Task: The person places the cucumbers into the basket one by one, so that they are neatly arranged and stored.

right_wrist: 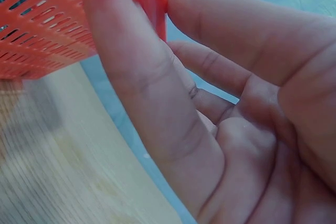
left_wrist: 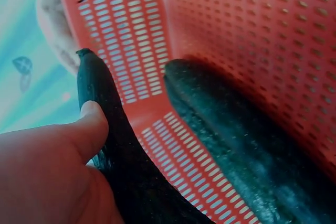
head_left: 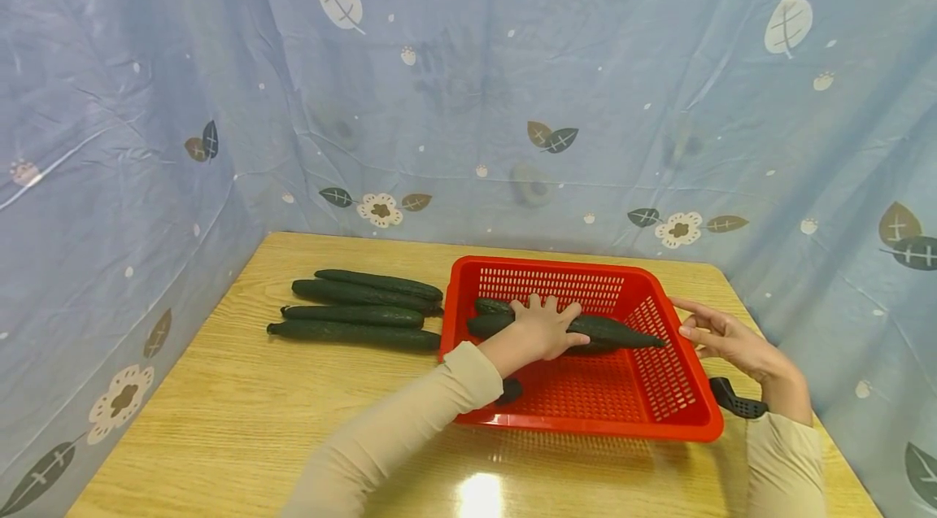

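My left hand (head_left: 540,329) reaches into the red plastic basket (head_left: 586,430) and grips a dark green cucumber (head_left: 618,333). In the left wrist view, the thumb lies along this cucumber (left_wrist: 126,156), which is above the basket's slotted wall. More cucumbers (left_wrist: 226,129) lie side by side on the basket's floor; in the head view they are partly hidden behind the hand and the held one. With thumb and fingers, my right hand (head_left: 739,346) pinches the basket's right rim, and the right wrist view shows the thumb against the rim (right_wrist: 155,3).
Several cucumbers (head_left: 351,331) lie in a rough row on the wooden table (head_left: 241,412), left of the basket. A blue patterned curtain (head_left: 468,95) hangs behind the table and along its sides. Black wrist devices (head_left: 735,398) are worn on both arms.
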A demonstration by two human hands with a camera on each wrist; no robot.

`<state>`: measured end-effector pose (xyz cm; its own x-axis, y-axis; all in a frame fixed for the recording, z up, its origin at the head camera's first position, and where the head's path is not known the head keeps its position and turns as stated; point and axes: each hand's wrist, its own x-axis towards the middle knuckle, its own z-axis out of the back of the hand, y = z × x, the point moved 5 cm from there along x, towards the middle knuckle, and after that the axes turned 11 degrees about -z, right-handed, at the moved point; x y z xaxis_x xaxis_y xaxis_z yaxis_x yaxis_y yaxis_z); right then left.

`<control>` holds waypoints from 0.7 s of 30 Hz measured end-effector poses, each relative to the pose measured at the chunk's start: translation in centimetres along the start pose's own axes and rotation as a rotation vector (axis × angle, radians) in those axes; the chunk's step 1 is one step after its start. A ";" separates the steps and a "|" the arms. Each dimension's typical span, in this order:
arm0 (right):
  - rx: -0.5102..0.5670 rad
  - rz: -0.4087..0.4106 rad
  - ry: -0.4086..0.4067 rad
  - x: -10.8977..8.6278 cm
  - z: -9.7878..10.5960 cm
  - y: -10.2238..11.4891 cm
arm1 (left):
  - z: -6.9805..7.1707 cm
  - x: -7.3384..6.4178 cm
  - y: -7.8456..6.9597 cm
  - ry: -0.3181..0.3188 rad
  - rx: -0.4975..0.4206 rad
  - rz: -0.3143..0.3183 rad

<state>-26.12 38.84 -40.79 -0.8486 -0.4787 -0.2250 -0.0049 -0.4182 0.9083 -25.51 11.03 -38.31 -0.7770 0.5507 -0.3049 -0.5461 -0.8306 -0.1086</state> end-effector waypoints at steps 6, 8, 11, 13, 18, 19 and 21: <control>0.022 -0.003 0.005 0.0 -0.1 -0.1 | -0.6 0.3 -0.1 0.022 0.006 0.015; 0.027 0.001 0.012 0.1 -0.1 -0.1 | -0.7 0.3 -0.2 0.014 0.020 0.021; 0.030 0.014 0.025 0.1 -0.1 0.0 | -1.0 0.4 -0.2 0.019 0.046 0.026; 0.028 0.025 0.032 0.1 0.0 0.0 | -1.2 0.4 -0.3 0.025 0.057 0.030; 0.021 0.027 0.027 0.1 0.0 0.2 | -1.9 0.7 -0.1 0.050 0.070 0.042; 0.021 0.024 0.024 0.1 0.0 0.2 | -2.0 0.8 -0.1 0.060 0.076 0.046; 0.019 0.017 0.017 0.1 0.0 0.2 | -2.5 1.1 0.0 0.076 0.085 0.055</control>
<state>-26.18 38.73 -40.59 -0.8397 -0.4984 -0.2156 -0.0009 -0.3957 0.9184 -25.60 11.40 -40.99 -0.7826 0.4940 -0.3789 -0.5304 -0.8477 -0.0096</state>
